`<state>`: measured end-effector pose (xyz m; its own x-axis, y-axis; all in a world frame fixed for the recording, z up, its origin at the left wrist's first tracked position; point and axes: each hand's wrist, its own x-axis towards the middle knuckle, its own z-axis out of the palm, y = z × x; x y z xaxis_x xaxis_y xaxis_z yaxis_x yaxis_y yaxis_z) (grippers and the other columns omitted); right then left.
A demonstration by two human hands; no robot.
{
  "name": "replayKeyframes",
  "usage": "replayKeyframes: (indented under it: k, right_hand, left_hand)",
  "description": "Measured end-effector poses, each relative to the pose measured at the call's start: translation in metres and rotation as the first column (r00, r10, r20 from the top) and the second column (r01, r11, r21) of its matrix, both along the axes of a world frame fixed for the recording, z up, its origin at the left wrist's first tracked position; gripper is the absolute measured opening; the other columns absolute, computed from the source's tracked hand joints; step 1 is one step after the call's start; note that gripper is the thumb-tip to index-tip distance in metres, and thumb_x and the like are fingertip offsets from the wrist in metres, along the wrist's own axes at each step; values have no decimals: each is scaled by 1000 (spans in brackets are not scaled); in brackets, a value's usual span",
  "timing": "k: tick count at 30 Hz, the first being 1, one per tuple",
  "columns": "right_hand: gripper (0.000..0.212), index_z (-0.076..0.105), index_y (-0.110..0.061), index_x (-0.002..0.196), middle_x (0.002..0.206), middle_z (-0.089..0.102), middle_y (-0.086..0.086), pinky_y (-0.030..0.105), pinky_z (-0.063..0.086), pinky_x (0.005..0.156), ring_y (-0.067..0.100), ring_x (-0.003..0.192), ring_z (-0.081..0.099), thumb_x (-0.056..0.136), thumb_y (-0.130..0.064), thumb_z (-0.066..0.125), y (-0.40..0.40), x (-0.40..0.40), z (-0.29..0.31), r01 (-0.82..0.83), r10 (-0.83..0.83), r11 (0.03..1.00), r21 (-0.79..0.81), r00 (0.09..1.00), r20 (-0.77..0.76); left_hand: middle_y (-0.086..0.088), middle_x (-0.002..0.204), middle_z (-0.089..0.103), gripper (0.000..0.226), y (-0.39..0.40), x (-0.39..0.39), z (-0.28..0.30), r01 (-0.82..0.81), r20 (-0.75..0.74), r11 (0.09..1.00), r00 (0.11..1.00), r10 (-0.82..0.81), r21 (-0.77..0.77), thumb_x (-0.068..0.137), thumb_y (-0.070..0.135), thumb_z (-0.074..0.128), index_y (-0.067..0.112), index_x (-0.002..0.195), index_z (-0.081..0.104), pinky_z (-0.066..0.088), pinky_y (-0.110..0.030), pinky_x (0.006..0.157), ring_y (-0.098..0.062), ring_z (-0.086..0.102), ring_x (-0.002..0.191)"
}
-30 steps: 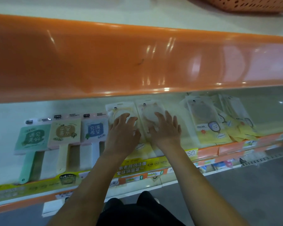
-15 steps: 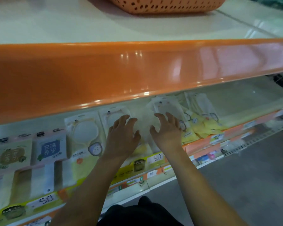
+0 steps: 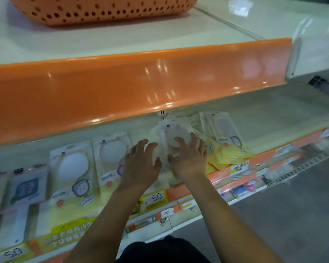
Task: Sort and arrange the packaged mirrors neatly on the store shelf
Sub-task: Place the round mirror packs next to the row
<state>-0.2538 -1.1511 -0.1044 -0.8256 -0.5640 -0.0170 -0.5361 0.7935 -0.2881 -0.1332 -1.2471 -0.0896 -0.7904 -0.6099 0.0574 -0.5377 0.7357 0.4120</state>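
Note:
Packaged round mirrors in clear-and-yellow packs lie in a row on the lower shelf [image 3: 273,128]. My right hand [image 3: 188,158] rests with spread fingers on one pack [image 3: 174,132], covering its lower half. My left hand [image 3: 141,164] hovers beside it with fingers spread and slightly bent, holding nothing. Two tidy packs lie to the left, one [image 3: 72,168] and another [image 3: 112,150]. A loose, fanned pile of packs [image 3: 224,141] lies to the right of my right hand.
The orange lip of the upper shelf [image 3: 122,86] overhangs the packs. An orange perforated basket [image 3: 103,8] stands on top. Handled mirrors in blue packaging [image 3: 27,188] lie at far left. Price tags [image 3: 154,198] line the shelf edge; grey floor lies to the right.
The view has shifted to the right along the shelf. Both hands have moved right with it, from the tidy packs to the pack next to the loose pile; the left hand has lifted off.

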Motion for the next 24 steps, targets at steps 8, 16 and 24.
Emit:
replayKeyframes:
  k: [8,16,24]
  right_hand:
    - [55,34,-50,135,158,3,6,53,14,115,43,140,9,84,-61,53,0,-8,-11,-64,64,996,58,998,1]
    - [45,40,-47,130,148,21,3,50,23,108,37,129,26,87,-48,55,-3,-10,-5,-157,155,985,70,988,27]
    - [35,46,-43,125,142,29,0,48,24,104,36,122,31,91,-38,50,-3,-7,-6,-169,169,985,45,986,-4]
  left_hand:
    - [2,149,31,48,12,-6,0,-93,26,996,995,92,18,92,39,48,28,139,40,32,-37,104,-22,32,135]
    - [3,150,28,48,20,-8,-1,-130,21,990,991,129,49,93,38,49,29,138,40,31,-37,106,-21,28,137]
    - [0,147,34,47,14,4,-8,-155,-15,987,988,156,51,91,39,51,28,136,43,33,-44,107,-23,35,134]
